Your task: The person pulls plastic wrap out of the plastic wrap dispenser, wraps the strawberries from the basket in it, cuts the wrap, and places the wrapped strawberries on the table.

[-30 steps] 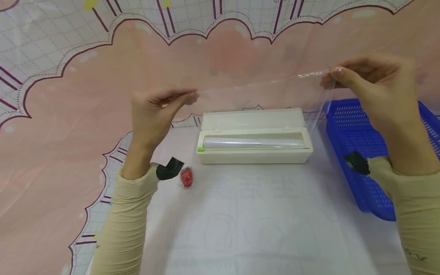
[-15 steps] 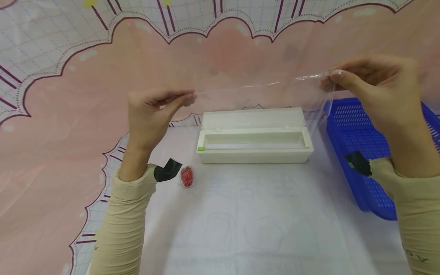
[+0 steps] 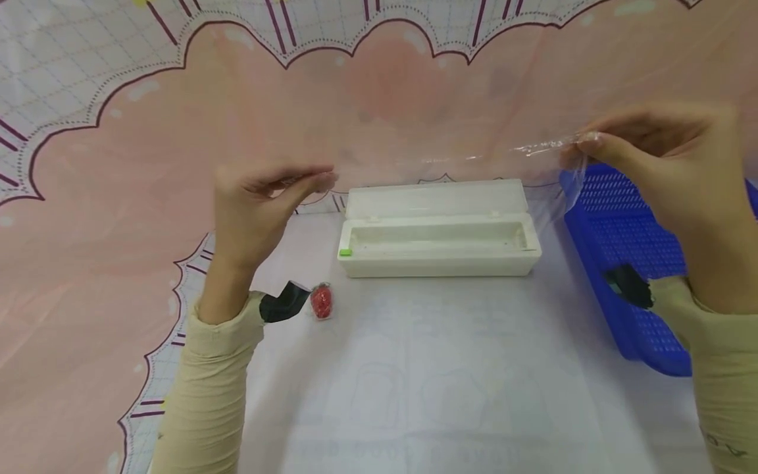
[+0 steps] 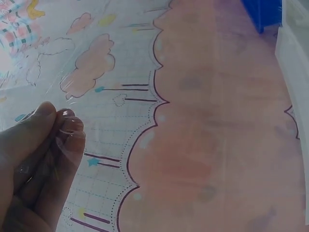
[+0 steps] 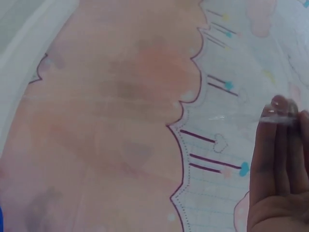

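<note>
A sheet of clear cling film stretches between both hands, above and behind a white dispenser box. My left hand pinches the film's left end between thumb and fingertips, and the left wrist view shows film wrinkled over the fingertips. With thumb and fingers my right hand pinches the other end, where the film hangs in a loose fold. The box's lid stands raised at the back, and a green tab sits at its left front. Much of the film is too transparent to trace.
A red strawberry-like item, seemingly wrapped in clear film, lies left of the box. To the right stands a blue perforated basket, partly hidden by the right arm. A white sheet and a pink patterned cloth cover the surface.
Both hands have come slightly lower and moved a little farther apart, still holding the film. The pale roll-like shape seen in the box trough one second ago no longer shows.
</note>
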The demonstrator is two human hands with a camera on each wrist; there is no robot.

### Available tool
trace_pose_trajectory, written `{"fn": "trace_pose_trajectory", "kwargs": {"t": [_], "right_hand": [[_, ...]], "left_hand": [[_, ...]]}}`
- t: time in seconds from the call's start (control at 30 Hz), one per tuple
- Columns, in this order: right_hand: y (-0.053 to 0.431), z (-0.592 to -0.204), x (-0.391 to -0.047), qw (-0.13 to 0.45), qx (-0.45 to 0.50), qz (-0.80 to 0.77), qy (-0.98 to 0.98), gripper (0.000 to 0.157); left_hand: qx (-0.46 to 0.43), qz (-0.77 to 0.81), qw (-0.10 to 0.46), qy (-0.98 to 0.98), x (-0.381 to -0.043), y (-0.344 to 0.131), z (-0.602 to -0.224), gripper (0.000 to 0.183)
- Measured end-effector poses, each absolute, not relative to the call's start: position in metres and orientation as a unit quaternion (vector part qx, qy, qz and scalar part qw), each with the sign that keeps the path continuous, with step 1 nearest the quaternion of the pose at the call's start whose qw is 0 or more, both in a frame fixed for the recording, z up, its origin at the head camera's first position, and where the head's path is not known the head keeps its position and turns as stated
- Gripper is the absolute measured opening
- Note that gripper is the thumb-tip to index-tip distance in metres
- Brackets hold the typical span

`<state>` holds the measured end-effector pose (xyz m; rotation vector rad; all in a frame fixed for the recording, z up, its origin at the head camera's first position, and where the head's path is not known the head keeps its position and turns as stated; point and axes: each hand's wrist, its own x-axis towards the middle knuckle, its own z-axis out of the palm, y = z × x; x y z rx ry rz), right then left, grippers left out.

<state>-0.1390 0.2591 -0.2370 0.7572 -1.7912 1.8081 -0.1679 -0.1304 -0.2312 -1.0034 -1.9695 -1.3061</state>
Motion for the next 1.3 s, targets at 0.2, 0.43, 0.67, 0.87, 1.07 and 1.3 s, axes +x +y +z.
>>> {"fn": "trace_pose_trajectory", "kwargs": {"t": [0.2,0.43,0.67,0.87,1.07,1.3], "right_hand": [[0.273,-0.253,-0.127,0.164,0.319,0.645,-0.675,0.007],[0.282,-0.271,-0.115,0.089,0.431,0.599,-0.669,0.010],[0.275,-0.276,-0.107,0.023,0.536,0.584,-0.610,0.013],[0.271,-0.283,-0.098,-0.016,0.574,0.555,-0.602,0.015],[0.278,-0.296,-0.090,-0.070,0.579,0.507,-0.635,0.026],[0.272,-0.313,-0.082,-0.134,0.564,0.501,-0.642,0.044]], "left_hand": [[-0.406,-0.509,0.220,-0.727,-0.158,-0.138,-0.243,0.021],[-0.479,-0.522,0.129,-0.694,-0.141,-0.146,-0.249,0.015],[-0.525,-0.472,0.091,-0.702,-0.128,-0.156,-0.251,0.013],[-0.567,-0.474,0.023,-0.673,-0.118,-0.165,-0.262,0.013],[-0.573,-0.446,-0.024,-0.687,-0.109,-0.167,-0.276,0.013],[-0.549,-0.433,-0.096,-0.708,-0.099,-0.165,-0.296,0.016]]}}
